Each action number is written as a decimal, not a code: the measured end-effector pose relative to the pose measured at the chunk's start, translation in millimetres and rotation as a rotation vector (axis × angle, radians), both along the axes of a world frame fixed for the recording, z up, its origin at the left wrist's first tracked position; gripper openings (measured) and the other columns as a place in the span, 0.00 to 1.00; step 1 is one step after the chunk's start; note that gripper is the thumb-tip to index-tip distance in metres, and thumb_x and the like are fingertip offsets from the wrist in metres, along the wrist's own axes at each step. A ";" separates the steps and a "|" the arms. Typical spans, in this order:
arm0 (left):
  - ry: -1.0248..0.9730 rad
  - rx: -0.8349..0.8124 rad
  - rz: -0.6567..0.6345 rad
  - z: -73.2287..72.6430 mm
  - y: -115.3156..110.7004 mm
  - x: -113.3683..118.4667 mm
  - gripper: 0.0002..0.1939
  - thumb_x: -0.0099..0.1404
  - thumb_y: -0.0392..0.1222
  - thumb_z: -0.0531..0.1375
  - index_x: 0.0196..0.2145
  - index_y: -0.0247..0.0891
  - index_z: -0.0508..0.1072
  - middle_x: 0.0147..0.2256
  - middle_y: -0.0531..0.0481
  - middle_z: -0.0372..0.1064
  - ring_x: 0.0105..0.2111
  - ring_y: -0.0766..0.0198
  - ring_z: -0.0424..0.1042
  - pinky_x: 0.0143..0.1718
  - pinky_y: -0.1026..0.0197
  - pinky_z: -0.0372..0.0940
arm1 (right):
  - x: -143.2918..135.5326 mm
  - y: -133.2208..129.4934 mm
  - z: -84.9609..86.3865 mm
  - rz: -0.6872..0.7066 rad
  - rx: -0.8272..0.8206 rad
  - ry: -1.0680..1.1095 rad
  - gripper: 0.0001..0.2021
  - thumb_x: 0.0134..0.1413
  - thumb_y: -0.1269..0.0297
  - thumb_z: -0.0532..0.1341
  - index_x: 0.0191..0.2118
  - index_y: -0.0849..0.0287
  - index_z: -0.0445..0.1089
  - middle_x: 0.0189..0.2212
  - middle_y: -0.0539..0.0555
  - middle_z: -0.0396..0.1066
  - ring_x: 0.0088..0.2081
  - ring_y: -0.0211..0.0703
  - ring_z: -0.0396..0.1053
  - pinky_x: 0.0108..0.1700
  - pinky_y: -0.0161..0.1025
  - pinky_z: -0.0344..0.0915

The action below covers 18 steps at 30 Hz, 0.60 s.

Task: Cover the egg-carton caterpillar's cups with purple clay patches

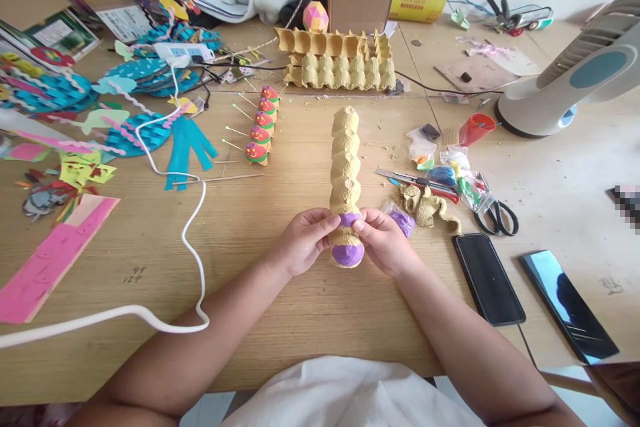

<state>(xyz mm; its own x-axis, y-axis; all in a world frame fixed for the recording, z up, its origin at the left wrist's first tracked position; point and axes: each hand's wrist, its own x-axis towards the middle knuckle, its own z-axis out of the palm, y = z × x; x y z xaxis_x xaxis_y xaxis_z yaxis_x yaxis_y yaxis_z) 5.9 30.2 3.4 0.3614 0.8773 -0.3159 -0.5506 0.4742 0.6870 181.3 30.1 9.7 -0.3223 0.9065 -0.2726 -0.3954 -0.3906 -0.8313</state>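
Observation:
A long strip of tan egg-carton cups points away from me over the wooden table. Purple clay covers its nearest cup, and a narrower purple band lies a little farther up. My left hand grips the strip's left side, its thumb on the purple band. From the right, my right hand holds the same strip, thumb pressed at the band's edge. Just beyond my right hand is a bag of purple clay. A finished strip of red, green and purple faces with thin sticks stands farther left.
Egg cartons lie at the back. On the right are a utility knife, scissors, clay bags, a red cup, two phones and a white fan. A white cable crosses the left side, near paper crafts.

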 end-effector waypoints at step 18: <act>0.079 0.072 0.033 8.2 -1.1 0.6 0.18 0.48 0.46 0.79 0.25 0.33 0.78 0.27 0.50 0.77 0.27 0.68 0.71 0.30 0.64 0.65 | 0.2 -2.7 -5.0 0.022 0.065 -0.026 0.18 0.46 0.51 0.78 0.29 0.57 0.74 0.27 0.48 0.72 0.30 0.36 0.65 0.36 0.36 0.63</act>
<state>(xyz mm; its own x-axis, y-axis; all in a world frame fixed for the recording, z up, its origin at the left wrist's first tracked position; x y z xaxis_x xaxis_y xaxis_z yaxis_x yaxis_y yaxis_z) 6.5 29.1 11.6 0.3086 0.9097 -0.2780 -0.5076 0.4047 0.7606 181.5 27.4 4.8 -0.3361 0.9154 -0.2217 -0.3647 -0.3435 -0.8655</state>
